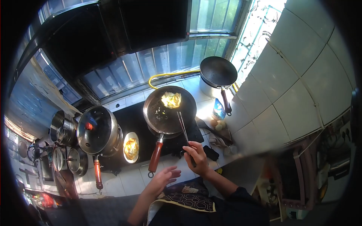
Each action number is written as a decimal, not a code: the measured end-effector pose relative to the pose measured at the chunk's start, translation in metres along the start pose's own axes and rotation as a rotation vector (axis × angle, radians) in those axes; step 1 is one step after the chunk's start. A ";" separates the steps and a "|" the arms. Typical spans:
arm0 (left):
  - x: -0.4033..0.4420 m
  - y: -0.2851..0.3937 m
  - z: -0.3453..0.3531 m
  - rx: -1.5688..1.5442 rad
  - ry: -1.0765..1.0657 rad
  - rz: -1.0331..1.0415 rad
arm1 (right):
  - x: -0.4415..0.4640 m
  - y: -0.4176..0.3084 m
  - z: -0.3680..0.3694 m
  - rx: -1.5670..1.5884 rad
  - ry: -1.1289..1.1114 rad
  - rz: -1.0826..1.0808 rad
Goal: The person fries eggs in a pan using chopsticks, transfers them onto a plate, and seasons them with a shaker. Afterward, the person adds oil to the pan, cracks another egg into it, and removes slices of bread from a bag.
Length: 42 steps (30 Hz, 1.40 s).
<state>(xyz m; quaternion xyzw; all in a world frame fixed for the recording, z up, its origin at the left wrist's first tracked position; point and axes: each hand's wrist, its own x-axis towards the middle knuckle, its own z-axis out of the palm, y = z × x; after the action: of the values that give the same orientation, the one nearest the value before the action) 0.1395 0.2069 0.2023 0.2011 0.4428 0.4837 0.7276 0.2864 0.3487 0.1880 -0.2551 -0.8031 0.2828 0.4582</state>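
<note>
My right hand (pixel 197 156) is closed around a pair of thin chopsticks (pixel 182 124) with metallic tips and dark upper ends. Their tips reach over the wok (pixel 152 119), just below a fried egg (pixel 171 100) that lies toward its far side. Small egg bits are scattered on the wok's dark surface. Near the wok's wooden handle (pixel 155 156), my left hand (pixel 164 179) hovers with its fingers apart, holding nothing. Left of that handle, an oval plate (pixel 131 159) carries another fried egg (pixel 131 147).
A lidded pan (pixel 98 128) stands on the stove's left burner, its wooden handle (pixel 98 174) pointing toward me. At the back right, a black frying pan (pixel 218 71) rests on a pot. Several eggs (pixel 218 124) lie by the tiled wall (pixel 288 100). More pots (pixel 77 161) stand at left.
</note>
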 end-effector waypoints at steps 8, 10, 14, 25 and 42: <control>0.003 -0.045 0.013 0.072 0.084 -0.088 | 0.020 0.097 0.006 -0.178 -0.112 -0.096; 0.003 -0.061 0.015 0.033 0.089 -0.083 | 0.031 0.112 -0.002 -0.182 -0.146 -0.133; 0.003 -0.076 0.027 -0.032 0.141 -0.083 | 0.048 0.142 -0.012 -0.206 -0.228 -0.259; -0.014 -0.094 0.028 -0.218 0.383 0.052 | 0.082 0.132 -0.025 -0.002 0.053 -0.106; -0.013 -0.085 0.006 -0.257 0.427 0.136 | 0.102 0.137 -0.002 -0.061 -0.310 -0.287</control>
<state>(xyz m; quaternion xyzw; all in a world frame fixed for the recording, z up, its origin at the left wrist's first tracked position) 0.1878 0.1580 0.1499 0.0297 0.5069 0.6155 0.6028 0.2635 0.5149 0.1547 -0.1054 -0.9002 0.2264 0.3567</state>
